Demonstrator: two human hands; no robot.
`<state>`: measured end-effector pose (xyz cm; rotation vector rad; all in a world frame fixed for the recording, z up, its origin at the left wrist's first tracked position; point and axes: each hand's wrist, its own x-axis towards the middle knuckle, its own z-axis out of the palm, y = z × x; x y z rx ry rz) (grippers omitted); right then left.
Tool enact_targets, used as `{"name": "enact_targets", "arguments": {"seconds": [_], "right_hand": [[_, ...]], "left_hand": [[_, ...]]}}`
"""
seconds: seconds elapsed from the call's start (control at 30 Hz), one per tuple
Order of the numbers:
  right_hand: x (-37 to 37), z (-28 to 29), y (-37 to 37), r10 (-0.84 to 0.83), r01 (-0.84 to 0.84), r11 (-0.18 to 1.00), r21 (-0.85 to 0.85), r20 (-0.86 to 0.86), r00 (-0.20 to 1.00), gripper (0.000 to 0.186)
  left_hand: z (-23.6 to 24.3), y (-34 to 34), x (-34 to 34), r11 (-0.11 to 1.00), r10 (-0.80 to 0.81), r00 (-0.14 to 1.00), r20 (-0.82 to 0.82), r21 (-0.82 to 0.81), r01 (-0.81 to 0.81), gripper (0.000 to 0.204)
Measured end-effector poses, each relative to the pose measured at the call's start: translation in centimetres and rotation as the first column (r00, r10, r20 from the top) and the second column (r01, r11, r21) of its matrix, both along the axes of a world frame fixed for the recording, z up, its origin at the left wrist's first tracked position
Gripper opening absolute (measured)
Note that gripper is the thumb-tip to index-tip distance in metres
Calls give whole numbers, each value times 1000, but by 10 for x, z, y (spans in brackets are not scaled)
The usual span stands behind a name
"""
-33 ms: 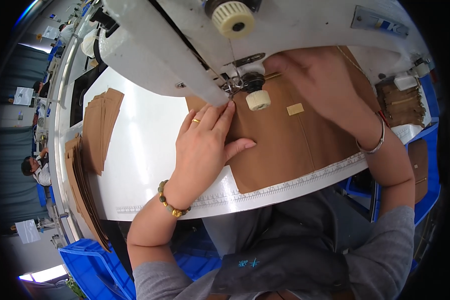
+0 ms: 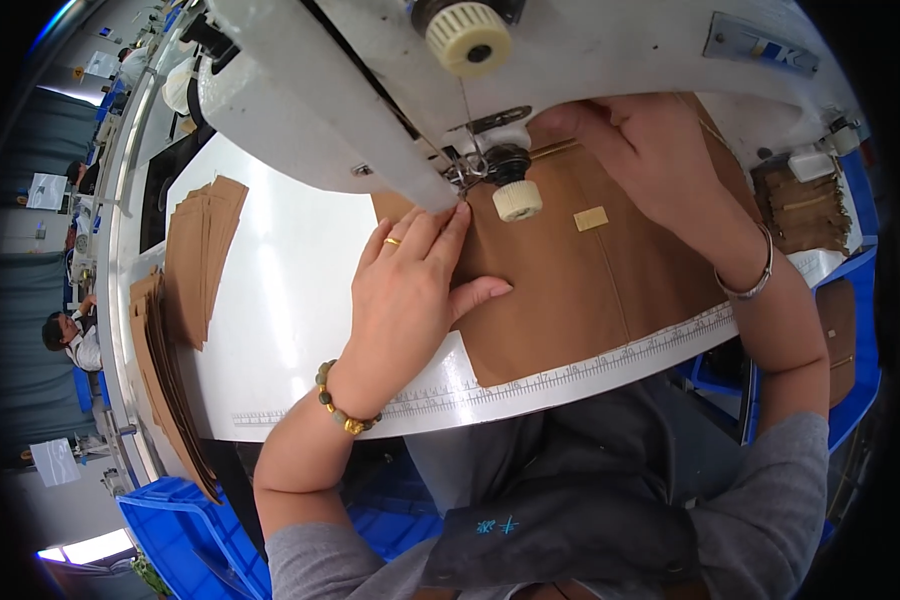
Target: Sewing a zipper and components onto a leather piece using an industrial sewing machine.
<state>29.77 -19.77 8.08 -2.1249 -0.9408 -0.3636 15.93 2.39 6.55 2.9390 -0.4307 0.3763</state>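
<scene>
A brown leather-like panel (image 2: pixel 550 310) lies flat under the head of a white sewing machine (image 2: pixel 300 110). It bears a small tan patch (image 2: pixel 590 219) and a strip seam. My left hand (image 2: pixel 410 270) rests on the panel's left part, fingers stretched flat and thumb apart; its fingertips reach right beside the needle and presser foot (image 2: pixel 467 172). Beyond the presser foot, my right hand (image 2: pixel 660 150) hovers over or touches the panel's far part. Its fingers look bent, their tips are blurred and partly hidden by the machine, and whether they grip anything is unclear.
Stacked brown pieces (image 2: pixel 202 250) lie on the table's left, with more (image 2: pixel 160 370) hanging over its edge. A printed ruler (image 2: pixel 570 362) runs along the front edge. Blue bins (image 2: pixel 185 530) stand lower left and right; brown pieces (image 2: pixel 805 205) lie far right. A person (image 2: pixel 75 340) sits far left.
My right hand has shifted slightly to the right and is less blurred. The left hand and the panel look unmoved.
</scene>
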Motion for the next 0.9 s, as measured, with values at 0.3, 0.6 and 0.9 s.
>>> {"name": "enact_targets", "arguments": {"seconds": [0.3, 0.6, 0.9], "right_hand": [[12, -13, 6, -81, 42, 989, 142, 282, 956, 32], [16, -7, -5, 190, -188, 982, -32, 284, 940, 36], [13, -15, -5, 350, -259, 933, -250, 461, 815, 49]], "left_hand": [[0, -1, -1, 1000, 30, 999, -37, 7, -30, 76], [0, -2, -2, 1000, -20, 999, 51, -7, 20, 75], [-2, -1, -1, 1000, 13, 1000, 13, -1, -13, 77]]}}
